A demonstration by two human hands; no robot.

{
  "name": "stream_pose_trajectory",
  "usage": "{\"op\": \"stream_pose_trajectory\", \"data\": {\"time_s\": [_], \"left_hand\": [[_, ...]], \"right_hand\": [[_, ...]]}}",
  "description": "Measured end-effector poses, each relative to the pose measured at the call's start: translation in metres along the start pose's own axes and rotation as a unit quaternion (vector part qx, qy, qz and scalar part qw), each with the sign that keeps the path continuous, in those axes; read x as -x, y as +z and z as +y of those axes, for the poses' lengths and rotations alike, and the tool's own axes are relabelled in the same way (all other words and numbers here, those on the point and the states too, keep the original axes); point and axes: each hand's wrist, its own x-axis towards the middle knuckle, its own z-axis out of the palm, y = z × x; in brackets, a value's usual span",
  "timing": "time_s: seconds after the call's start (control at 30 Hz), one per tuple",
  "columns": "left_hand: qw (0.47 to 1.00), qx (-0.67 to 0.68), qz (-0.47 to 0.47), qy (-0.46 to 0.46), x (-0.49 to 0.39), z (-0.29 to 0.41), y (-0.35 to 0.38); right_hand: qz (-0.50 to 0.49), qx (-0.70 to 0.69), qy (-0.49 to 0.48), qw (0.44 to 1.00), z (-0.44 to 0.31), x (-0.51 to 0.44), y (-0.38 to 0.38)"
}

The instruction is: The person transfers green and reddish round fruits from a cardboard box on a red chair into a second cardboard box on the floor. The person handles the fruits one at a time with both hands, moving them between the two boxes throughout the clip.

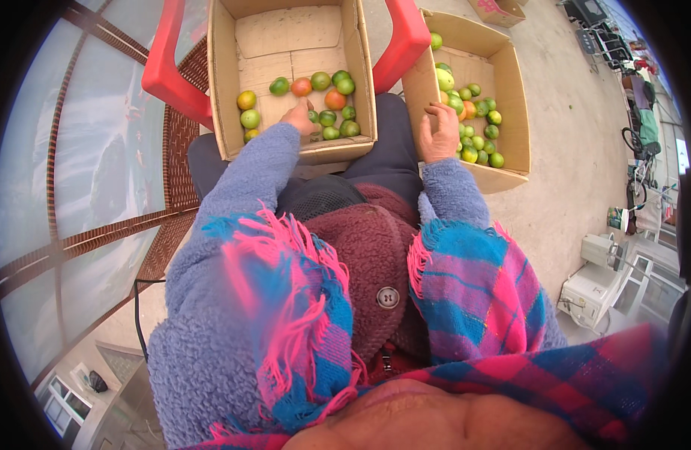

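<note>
My left hand (301, 118) reaches into a cardboard box (292, 31) on the red chair straight before me. Its finger and thumb are at a small green round fruit (313, 116), partly hidden by the hand; whether they grip it I cannot tell. Around it lie green and orange fruits, among them an orange-red fruit (335, 99) and a yellowish one (246, 100). At the left wall of a second cardboard box (517, 107), my right hand (440, 133) has its fingers bent and apart, with no fruit visible in it. Several green fruits (477, 142) lie inside, beside that hand.
Red plastic chair arms (401, 42) flank the first box. Woven brown framing with translucent panels (106, 124) rises on my left. Concrete floor (564, 135) extends right, with another carton (498, 11) farther off. White appliances (590, 289) and a bicycle (633, 140) stand at the far right.
</note>
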Motion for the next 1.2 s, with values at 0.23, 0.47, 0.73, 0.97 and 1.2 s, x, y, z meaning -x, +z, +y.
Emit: {"op": "stream_pose_trajectory", "data": {"time_s": [0.23, 0.47, 0.73, 0.97, 1.2], "left_hand": [[0.894, 0.435, -0.096, 0.046, 0.040, 0.033, -0.016], [0.849, 0.507, -0.138, 0.050, 0.045, 0.047, -0.009], [0.788, 0.590, -0.175, 0.021, 0.040, 0.034, -0.008], [0.803, 0.570, -0.171, 0.036, 0.042, 0.035, -0.009], [0.794, 0.578, -0.176, 0.064, 0.044, 0.035, -0.010]], "right_hand": [[-0.256, -0.215, 0.077, 0.939, -0.068, 0.014, 0.042], [-0.257, -0.206, 0.064, 0.942, -0.075, 0.019, 0.051], [0.023, -0.120, 0.128, 0.984, 0.003, -0.001, 0.019], [-0.042, 0.046, 0.202, 0.977, 0.068, 0.009, 0.006], [0.026, 0.035, 0.048, 0.998, 0.030, 0.003, 0.004]]}}
